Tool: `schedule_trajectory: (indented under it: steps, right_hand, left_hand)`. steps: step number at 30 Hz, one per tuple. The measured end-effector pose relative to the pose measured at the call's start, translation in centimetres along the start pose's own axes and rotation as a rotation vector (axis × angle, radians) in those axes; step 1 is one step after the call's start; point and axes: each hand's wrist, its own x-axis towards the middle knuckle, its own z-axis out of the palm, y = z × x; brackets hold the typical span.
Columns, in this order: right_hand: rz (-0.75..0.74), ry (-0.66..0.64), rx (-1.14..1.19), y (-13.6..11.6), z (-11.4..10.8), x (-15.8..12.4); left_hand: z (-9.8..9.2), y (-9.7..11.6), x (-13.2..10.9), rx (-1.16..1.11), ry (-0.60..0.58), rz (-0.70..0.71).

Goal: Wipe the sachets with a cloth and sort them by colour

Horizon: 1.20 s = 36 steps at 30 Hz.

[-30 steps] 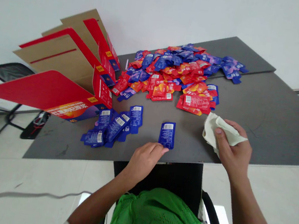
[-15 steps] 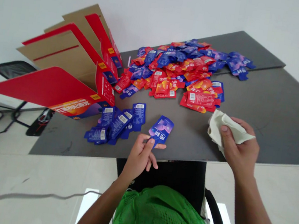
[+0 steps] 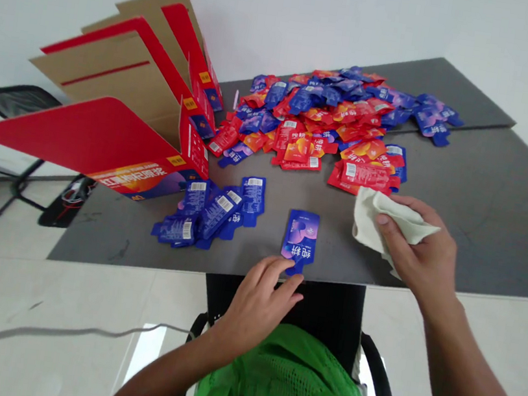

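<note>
A single blue pouch (image 3: pixel 301 235) lies flat near the table's front edge, its narrow tab pointing towards me. At that tab is my left hand (image 3: pixel 262 299), palm down, with thumb and fingers apart; a fingertip reaches the tab, though I cannot tell if it presses on it. My right hand (image 3: pixel 427 247) grips a folded white cloth (image 3: pixel 378 224) between thumb and fingers, just over the table to the right of the pouch. Left of the single pouch, several blue pouches (image 3: pixel 217 213) lie overlapping, most with barcodes showing.
A large heap of red and blue pouches (image 3: pixel 325 111) spreads along the back of the grey table (image 3: pixel 469 207). Open red cardboard boxes (image 3: pixel 105 136) stand at the left with flaps up. Black chair arms (image 3: pixel 380 385) flank me below the table edge.
My left hand has turned palm down and let go of the blue pouch, which now lies straighter on the table. The white cloth in my right hand has shifted slightly left.
</note>
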Motion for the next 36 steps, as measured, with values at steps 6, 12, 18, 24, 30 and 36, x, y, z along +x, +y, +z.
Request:
schedule_trajectory:
  steps: [6,12,18,24,30,36]
  right_hand:
    - [-0.724,-0.619,-0.015,-4.6,4.2,-0.2]
    - [-0.819,-0.694,-0.18,-2.7,8.0,1.3]
    - [-0.733,-0.522,-0.323,-1.7,8.6,7.5]
    - [-0.8,-0.606,-0.185,-4.0,6.3,1.8]
    - [-0.769,-0.705,-0.197,-2.2,8.7,3.1]
    - [-0.733,-0.471,-0.274,-2.5,8.5,7.0]
  left_hand:
    - [1.7,-1.4,-1.2,0.046,-0.097,0.159]
    - [1.6,-2.3,-1.2,0.022,-0.016,0.217]
    - [1.6,-2.5,-0.8,0.038,0.054,0.251]
    - [1.6,-2.0,-0.4,0.099,0.06,0.245]
    - [1.8,-1.9,-0.4,0.145,0.053,0.239]
    - [1.9,-1.8,-0.6,0.184,0.033,0.259]
